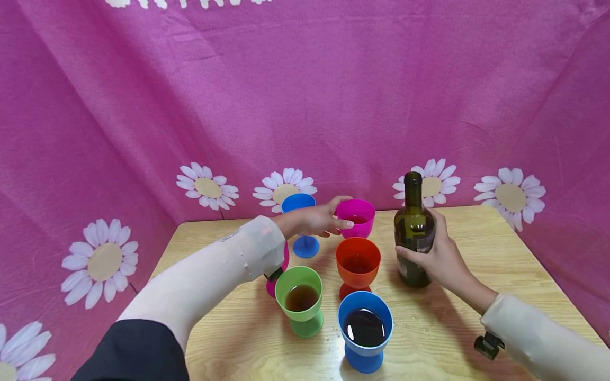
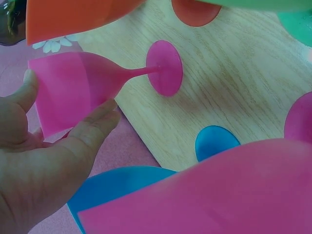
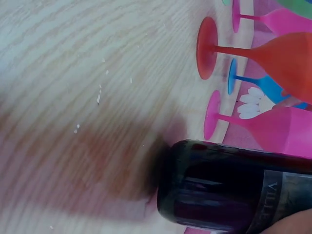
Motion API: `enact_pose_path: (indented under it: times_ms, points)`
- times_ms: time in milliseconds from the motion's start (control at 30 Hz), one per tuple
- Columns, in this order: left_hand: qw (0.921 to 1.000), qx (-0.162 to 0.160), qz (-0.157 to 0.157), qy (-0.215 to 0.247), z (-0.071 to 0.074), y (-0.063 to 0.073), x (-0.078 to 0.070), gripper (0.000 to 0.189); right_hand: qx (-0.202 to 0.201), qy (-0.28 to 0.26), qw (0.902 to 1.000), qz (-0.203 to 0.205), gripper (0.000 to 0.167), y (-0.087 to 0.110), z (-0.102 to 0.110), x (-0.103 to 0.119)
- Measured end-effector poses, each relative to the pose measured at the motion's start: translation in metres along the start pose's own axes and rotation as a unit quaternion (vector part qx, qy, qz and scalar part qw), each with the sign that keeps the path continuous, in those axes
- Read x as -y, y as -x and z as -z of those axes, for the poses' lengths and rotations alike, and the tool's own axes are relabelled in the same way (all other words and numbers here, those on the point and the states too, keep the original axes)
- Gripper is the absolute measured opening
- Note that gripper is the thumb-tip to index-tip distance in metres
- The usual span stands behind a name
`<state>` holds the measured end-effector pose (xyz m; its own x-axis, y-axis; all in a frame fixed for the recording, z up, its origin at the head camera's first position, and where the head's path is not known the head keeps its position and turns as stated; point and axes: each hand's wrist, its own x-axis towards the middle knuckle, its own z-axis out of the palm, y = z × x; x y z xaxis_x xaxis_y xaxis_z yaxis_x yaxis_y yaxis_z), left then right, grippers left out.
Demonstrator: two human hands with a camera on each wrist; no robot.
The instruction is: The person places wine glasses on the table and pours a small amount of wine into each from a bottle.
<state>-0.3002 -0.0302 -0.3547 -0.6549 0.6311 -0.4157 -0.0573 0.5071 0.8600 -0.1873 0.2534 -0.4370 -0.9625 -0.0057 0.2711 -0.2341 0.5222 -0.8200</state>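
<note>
My left hand (image 1: 318,219) reaches to the far side of the table and holds a pink goblet (image 1: 360,230) by its bowl, thumb and fingers on either side. A little red-brown liquid shows inside. The left wrist view has the same pink goblet (image 2: 73,92), its foot over the table. At the right, my right hand (image 1: 440,258) grips a dark green wine bottle (image 1: 413,225) round its body. The bottle is upright, neck up and without a stopper; whether its base (image 3: 170,185) touches the table I cannot tell.
An orange goblet (image 1: 358,279), a green goblet (image 1: 306,324) and a front blue goblet (image 1: 364,361) hold dark liquid. Behind my left forearm stand another blue goblet (image 1: 306,247) and a partly hidden pink goblet (image 1: 285,258). A pink flowered cloth (image 1: 333,106) hangs behind the wooden table (image 1: 476,233).
</note>
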Motion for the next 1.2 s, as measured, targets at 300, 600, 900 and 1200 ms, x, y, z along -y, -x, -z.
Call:
enact_pose_path:
  times_ms: [300, 600, 900, 1200]
  points:
    - [1.0000, 0.002, 0.002, 0.000, 0.000, -0.001, 0.000, 0.078, 0.002, -0.011, 0.9999, -0.007, 0.105, 0.004, -0.003, -0.004]
    - [0.9994, -0.006, 0.002, -0.034, -0.002, 0.002, -0.004, 0.083, 0.014, -0.005, 0.9999, -0.008, 0.108, 0.005, -0.002, -0.005]
    - [0.9969, -0.021, -0.010, -0.076, 0.004, 0.012, -0.026, 0.090, 0.012, -0.002, 0.9999, 0.003, 0.106, 0.007, -0.002, -0.008]
    - [0.9829, -0.076, -0.060, -0.157, 0.045, 0.053, -0.050, 0.083, 0.024, 0.000, 0.9997, -0.003, 0.108, 0.005, -0.002, -0.005]
